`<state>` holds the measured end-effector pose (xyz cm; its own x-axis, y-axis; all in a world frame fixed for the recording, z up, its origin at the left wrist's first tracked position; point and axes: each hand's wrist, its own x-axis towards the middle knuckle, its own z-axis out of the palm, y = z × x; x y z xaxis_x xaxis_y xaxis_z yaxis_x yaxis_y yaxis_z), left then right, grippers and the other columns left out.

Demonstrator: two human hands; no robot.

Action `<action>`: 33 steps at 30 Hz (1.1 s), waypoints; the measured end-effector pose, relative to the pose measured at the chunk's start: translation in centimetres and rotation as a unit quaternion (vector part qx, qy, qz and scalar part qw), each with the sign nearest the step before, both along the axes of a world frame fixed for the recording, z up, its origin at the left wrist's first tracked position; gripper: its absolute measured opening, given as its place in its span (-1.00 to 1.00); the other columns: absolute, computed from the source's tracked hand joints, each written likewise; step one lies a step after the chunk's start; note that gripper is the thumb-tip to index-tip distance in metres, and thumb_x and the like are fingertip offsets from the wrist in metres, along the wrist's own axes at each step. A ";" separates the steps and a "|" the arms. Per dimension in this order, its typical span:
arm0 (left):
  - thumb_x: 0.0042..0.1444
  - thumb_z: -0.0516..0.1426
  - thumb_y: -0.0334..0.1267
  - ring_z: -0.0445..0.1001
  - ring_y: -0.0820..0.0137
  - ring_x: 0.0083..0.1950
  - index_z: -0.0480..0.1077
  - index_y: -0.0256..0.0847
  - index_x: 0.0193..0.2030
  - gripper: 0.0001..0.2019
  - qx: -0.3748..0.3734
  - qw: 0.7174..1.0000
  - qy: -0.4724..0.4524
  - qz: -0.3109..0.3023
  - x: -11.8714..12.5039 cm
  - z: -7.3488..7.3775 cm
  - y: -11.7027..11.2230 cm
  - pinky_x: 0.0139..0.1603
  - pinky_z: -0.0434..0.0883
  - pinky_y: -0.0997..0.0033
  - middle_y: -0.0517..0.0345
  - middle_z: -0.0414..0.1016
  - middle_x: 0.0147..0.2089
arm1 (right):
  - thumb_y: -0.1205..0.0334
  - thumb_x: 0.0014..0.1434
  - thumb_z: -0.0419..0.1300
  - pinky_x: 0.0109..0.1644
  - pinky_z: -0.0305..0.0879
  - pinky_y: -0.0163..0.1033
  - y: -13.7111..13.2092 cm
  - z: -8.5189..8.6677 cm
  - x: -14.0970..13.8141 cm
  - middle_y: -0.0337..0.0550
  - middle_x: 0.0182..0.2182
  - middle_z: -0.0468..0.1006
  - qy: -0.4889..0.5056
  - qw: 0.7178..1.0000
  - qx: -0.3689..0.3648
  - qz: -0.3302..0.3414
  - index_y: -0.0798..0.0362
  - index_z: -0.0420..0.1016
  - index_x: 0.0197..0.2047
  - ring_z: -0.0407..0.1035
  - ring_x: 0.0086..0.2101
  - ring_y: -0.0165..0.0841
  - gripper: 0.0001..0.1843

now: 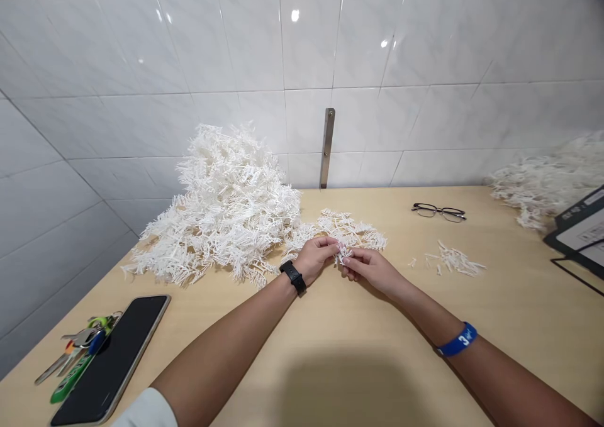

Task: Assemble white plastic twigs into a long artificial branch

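Note:
Above the middle of the table, my left hand [315,258] and my right hand [375,270] meet with fingertips closed on a small white branched piece [343,255], which looks like plastic. The fingers cover much of it. Just behind them lies a loose spread of similar white branched pieces [358,231]. It runs into a tall tangled heap [231,207] of the same material on the left. To the right of my right hand is a small scatter of short white sticks [457,260].
A phone [116,358] and a bunch of keys [78,351] lie at the front left. Eyeglasses [438,212] rest at the back right. Another white heap [557,175] and a dark-framed board with paper [585,229] are at the far right. A tiled wall [245,43] bounds the table behind.

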<state>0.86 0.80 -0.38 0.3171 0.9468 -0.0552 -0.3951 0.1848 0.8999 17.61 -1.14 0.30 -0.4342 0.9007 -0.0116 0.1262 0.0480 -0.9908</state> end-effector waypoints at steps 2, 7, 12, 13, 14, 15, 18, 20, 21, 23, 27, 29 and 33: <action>-0.15 0.35 -0.17 0.31 0.56 -0.44 0.40 -0.32 -0.36 -0.69 0.025 0.998 0.046 0.029 0.1 0.1 -0.2 -0.34 0.25 0.48 0.21 0.39 -0.44 | -0.12 0.14 0.23 -0.37 0.23 -0.26 0.0 -0.1 0.0 -0.17 -0.51 0.47 -0.010 1.000 0.009 -0.005 0.09 0.40 -0.44 0.30 -0.49 -0.42 -0.58; -0.03 0.25 -0.17 0.27 0.52 -0.43 0.42 -0.29 -0.39 -0.79 0.141 0.969 0.188 0.079 0.5 0.5 -0.8 -0.35 0.21 0.48 0.23 0.36 -0.47 | -0.23 0.17 0.14 -0.42 0.21 -0.26 0.2 0.0 0.4 -0.23 -0.57 0.40 -0.014 0.997 0.037 -0.061 0.06 0.33 -0.45 0.29 -0.53 -0.41 -0.52; 0.08 0.15 -0.20 0.25 0.49 -0.40 0.36 -0.26 -0.43 -0.83 0.219 0.932 0.284 0.056 0.6 0.4 -1.1 -0.31 0.20 0.47 0.26 0.31 -0.47 | -0.18 0.22 0.11 -0.42 0.16 -0.27 0.3 0.1 1.0 -0.25 -0.59 0.36 -0.074 0.993 0.084 -0.036 0.05 0.32 -0.48 0.23 -0.53 -0.41 -0.53; 0.09 0.14 -0.21 0.26 0.48 -0.38 0.35 -0.25 -0.44 -0.83 0.227 0.926 0.296 0.058 0.6 0.4 -1.1 -0.29 0.21 0.46 0.26 0.31 -0.47 | -0.18 0.24 0.09 -0.41 0.16 -0.27 0.3 0.1 1.1 -0.24 -0.59 0.36 -0.085 0.991 0.098 -0.029 0.06 0.32 -0.50 0.23 -0.53 -0.41 -0.51; 0.10 0.13 -0.21 0.26 0.47 -0.37 0.34 -0.25 -0.44 -0.83 0.231 0.921 0.308 0.061 0.5 0.3 -1.1 -0.28 0.22 0.46 0.25 0.32 -0.46 | -0.18 0.25 0.08 -0.41 0.16 -0.27 0.4 0.0 1.2 -0.22 -0.59 0.37 -0.087 0.990 0.105 -0.023 0.06 0.32 -0.52 0.23 -0.52 -0.41 -0.49; 0.11 0.13 -0.22 0.27 0.46 -0.36 0.34 -0.25 -0.43 -0.83 0.233 0.917 0.317 0.063 0.5 0.3 -1.0 -0.26 0.22 0.46 0.25 0.32 -0.45 | -0.19 0.25 0.07 -0.40 0.16 -0.27 0.5 -0.1 1.3 -0.22 -0.58 0.38 -0.081 0.991 0.104 -0.015 0.06 0.33 -0.52 0.23 -0.52 -0.41 -0.48; 0.13 0.10 -0.24 0.27 0.46 -0.35 0.33 -0.24 -0.41 -0.85 0.232 0.917 0.319 0.064 0.5 0.0 -0.8 -0.26 0.22 0.47 0.25 0.32 -0.44 | -0.21 0.21 0.10 -0.42 0.17 -0.26 0.7 -0.3 1.4 -0.21 -0.60 0.39 -0.041 0.997 0.070 0.003 0.06 0.34 -0.50 0.23 -0.54 -0.41 -0.49; 0.14 0.09 -0.23 0.27 0.47 -0.35 0.33 -0.24 -0.40 -0.85 0.229 0.920 0.311 0.067 0.4 -0.1 -0.5 -0.27 0.22 0.48 0.24 0.32 -0.43 | -0.21 0.19 0.13 -0.43 0.16 -0.27 0.9 -0.3 1.4 -0.23 -0.63 0.38 -0.020 0.999 0.049 0.006 0.06 0.33 -0.51 0.22 -0.56 -0.42 -0.50; 0.15 0.08 -0.23 0.27 0.47 -0.34 0.33 -0.25 -0.39 -0.85 0.223 0.923 0.306 0.070 0.3 -0.2 -0.3 -0.28 0.21 0.48 0.24 0.32 -0.43 | -0.20 0.18 0.15 -0.44 0.15 -0.27 0.9 -0.3 1.5 -0.24 -0.63 0.37 -0.013 0.999 0.040 0.005 0.06 0.33 -0.51 0.21 -0.56 -0.43 -0.50; 0.16 0.07 -0.22 0.26 0.48 -0.35 0.34 -0.25 -0.38 -0.84 0.204 0.931 0.293 0.076 0.2 -0.3 -0.1 -0.29 0.21 0.49 0.24 0.32 -0.42 | -0.17 0.17 0.17 -0.44 0.13 -0.28 1.0 -0.3 1.6 -0.25 -0.64 0.36 -0.006 1.000 0.025 0.001 0.07 0.32 -0.52 0.19 -0.57 -0.44 -0.52; 0.16 0.08 -0.19 0.26 0.49 -0.36 0.35 -0.27 -0.37 -0.81 0.171 0.946 0.263 0.084 0.0 -0.1 0.1 -0.28 0.22 0.49 0.23 0.32 -0.43 | -0.15 0.18 0.17 -0.45 0.11 -0.29 1.1 -0.4 1.8 -0.27 -0.65 0.34 0.004 1.000 0.011 -0.010 0.07 0.31 -0.51 0.18 -0.57 -0.45 -0.53; 0.14 0.10 -0.20 0.26 0.49 -0.36 0.38 -0.27 -0.36 -0.82 0.175 0.944 0.266 0.086 0.1 0.0 0.0 -0.28 0.22 0.49 0.23 0.34 -0.41 | -0.16 0.20 0.14 -0.45 0.13 -0.29 1.1 -0.5 1.8 -0.27 -0.63 0.35 0.009 1.000 0.015 -0.014 0.07 0.32 -0.48 0.18 -0.57 -0.45 -0.53; 0.10 0.13 -0.21 0.30 0.46 -0.34 0.45 -0.26 -0.34 -0.84 0.191 0.930 0.301 0.088 0.3 0.4 -0.5 -0.26 0.24 0.48 0.21 0.40 -0.41 | -0.19 0.22 0.11 -0.46 0.15 -0.31 0.9 -0.4 1.6 -0.23 -0.57 0.41 -0.009 0.999 0.040 -0.028 0.07 0.33 -0.43 0.22 -0.55 -0.45 -0.53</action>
